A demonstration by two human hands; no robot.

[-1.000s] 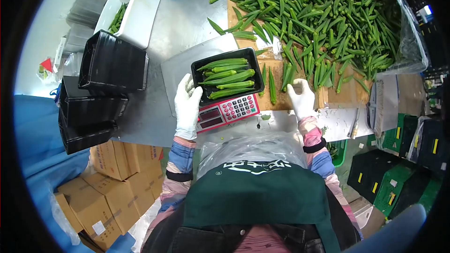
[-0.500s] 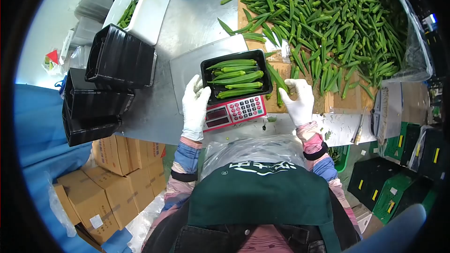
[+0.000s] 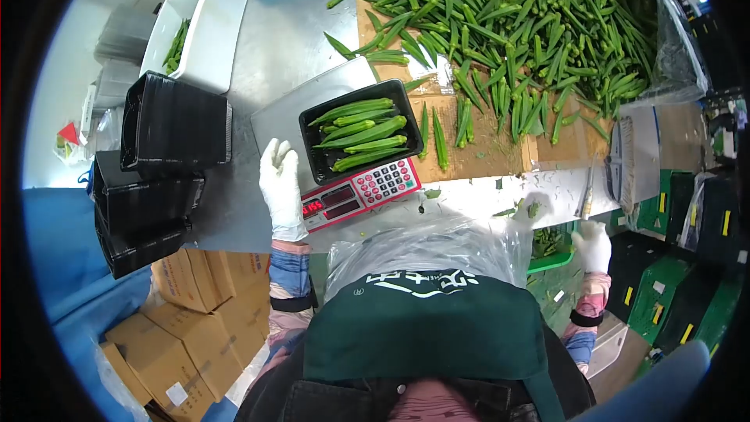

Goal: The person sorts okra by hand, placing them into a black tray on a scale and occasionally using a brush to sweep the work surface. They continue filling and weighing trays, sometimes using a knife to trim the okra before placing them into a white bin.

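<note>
Several okra pods [image 3: 367,126] lie lengthwise in a black tray [image 3: 308,143], which rests on the metal plate [image 3: 269,117] of a red digital scale [image 3: 363,194]. The scale's display glows red. My left hand [image 3: 281,190], in a white glove, is just left of the tray with its fingers stretched upward and nothing in them. Down at the right, past the table edge, my gloved right hand [image 3: 592,248] hangs beside a green basket [image 3: 551,262] with okra in it. Its fingers are bent and mostly turned from view, so whether they hold anything does not show.
A large okra heap [image 3: 516,31] covers the cardboard [image 3: 500,158] at the back right. Black tray stacks [image 3: 176,121] and a white bin [image 3: 223,31] stand at the left. A knife [image 3: 588,187] and a brush [image 3: 623,164] lie near the right edge. Cartons [image 3: 168,352] sit below left.
My right hand has moved from beside the tray down and right to the green basket. My left hand has drawn away from the tray's side. The view has shifted; the scale display now shows lit digits.
</note>
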